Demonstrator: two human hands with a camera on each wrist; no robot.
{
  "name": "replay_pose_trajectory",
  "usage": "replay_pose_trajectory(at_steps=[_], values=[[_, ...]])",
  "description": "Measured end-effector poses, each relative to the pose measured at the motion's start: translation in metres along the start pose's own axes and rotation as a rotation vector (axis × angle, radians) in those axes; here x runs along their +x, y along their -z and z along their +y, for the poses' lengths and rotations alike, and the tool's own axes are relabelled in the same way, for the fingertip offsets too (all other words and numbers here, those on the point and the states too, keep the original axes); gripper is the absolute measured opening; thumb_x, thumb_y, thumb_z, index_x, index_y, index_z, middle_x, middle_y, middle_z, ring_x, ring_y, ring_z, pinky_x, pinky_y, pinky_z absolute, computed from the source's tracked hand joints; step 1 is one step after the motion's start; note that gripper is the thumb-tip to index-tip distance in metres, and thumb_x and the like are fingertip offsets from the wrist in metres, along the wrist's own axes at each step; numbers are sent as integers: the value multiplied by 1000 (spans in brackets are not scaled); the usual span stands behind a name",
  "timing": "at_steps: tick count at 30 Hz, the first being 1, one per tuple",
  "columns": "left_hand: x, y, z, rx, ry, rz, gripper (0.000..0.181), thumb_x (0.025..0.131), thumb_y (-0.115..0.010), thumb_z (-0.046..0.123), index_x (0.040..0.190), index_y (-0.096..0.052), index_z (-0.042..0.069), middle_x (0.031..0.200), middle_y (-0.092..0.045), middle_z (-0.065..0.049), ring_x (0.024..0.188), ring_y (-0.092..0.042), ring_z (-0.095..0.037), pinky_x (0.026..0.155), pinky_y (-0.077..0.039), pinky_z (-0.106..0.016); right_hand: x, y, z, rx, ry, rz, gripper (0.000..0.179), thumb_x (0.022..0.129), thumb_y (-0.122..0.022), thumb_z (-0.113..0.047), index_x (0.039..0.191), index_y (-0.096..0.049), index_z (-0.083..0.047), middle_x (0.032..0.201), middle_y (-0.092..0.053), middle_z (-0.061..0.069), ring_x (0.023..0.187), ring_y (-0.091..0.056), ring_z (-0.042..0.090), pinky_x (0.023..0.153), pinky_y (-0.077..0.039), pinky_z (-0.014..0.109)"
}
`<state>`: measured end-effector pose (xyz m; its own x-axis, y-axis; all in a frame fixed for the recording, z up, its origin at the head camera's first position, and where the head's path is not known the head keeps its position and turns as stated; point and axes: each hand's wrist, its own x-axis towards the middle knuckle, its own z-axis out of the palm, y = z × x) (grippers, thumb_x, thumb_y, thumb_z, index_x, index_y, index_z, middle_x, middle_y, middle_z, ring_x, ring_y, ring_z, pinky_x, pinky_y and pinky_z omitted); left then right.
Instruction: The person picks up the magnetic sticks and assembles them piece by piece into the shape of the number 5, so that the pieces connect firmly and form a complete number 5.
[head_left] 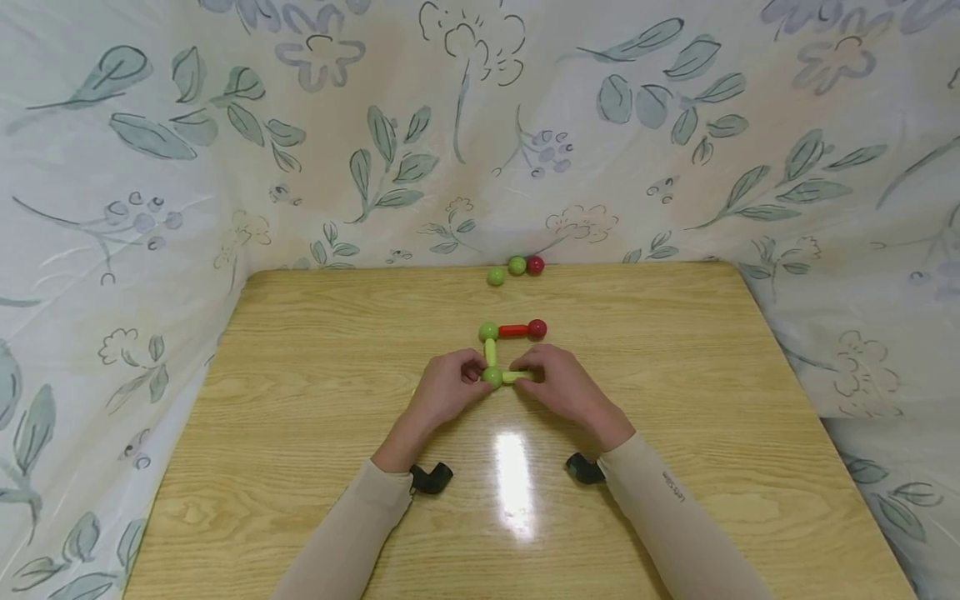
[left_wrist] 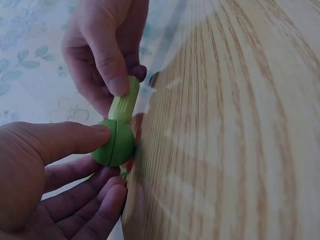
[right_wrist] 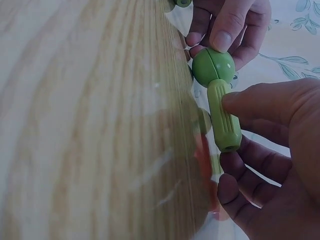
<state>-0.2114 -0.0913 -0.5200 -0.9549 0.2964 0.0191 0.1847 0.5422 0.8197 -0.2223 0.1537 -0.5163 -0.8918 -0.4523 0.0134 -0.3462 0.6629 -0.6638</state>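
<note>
My left hand (head_left: 448, 387) pinches a green ball (left_wrist: 114, 142) between thumb and fingers, low over the wooden table. From the ball's right side sticks out a ribbed light-green rod (right_wrist: 223, 117). My right hand (head_left: 566, 387) holds that rod between thumb and fingers, and its outer end shows a small hole in the right wrist view. A second light-green rod (head_left: 491, 352) runs from the held ball away to another green ball (head_left: 489, 332). There a red rod (head_left: 513, 331) turns right and ends in a red ball (head_left: 537, 328).
At the table's (head_left: 337, 333) back edge lie a green ball (head_left: 496, 276), another green ball (head_left: 517, 265) and a red ball (head_left: 535, 265). Behind them hangs leaf-patterned cloth (head_left: 480, 183). Black devices (head_left: 432, 479) sit at both wrists.
</note>
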Motion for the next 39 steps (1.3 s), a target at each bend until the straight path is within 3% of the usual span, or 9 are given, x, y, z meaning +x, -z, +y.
replay_pose_trajectory(at_steps=[4, 12, 21, 39], values=[[0, 0, 1, -1, 5, 3, 20, 93, -89, 15, 107, -77, 9, 92, -70, 1, 84, -66, -15, 77, -57, -34, -1, 3, 1, 24, -2, 9, 21, 98, -83, -13, 119, -81, -11, 108, -70, -3, 92, -60, 18, 84, -54, 39], [-1, -1, 1, -8, 18, -2, 18, 93, -89, 16, 105, -76, 11, 92, -70, 2, 85, -65, -14, 78, -58, -35, -6, 22, 7, 113, -60, 95, 21, 100, -82, -15, 120, -80, -10, 109, -72, -1, 97, -64, 22, 86, -55, 42], [-1, -1, -2, -6, 31, -3, 19, 93, -90, 15, 106, -76, 11, 93, -71, 3, 85, -66, -13, 79, -58, -34, -5, 49, 22, 76, -72, 141, 20, 101, -79, -13, 120, -80, -7, 110, -73, 2, 99, -63, 23, 87, -54, 44], [-1, 1, 2, -1, 40, -7, 18, 93, -89, 14, 106, -76, 11, 92, -70, 2, 85, -65, -14, 79, -57, -34, 33, 116, 29, 22, -101, 172, 22, 105, -74, -17, 123, -78, -5, 117, -74, 10, 107, -67, 28, 96, -55, 50]])
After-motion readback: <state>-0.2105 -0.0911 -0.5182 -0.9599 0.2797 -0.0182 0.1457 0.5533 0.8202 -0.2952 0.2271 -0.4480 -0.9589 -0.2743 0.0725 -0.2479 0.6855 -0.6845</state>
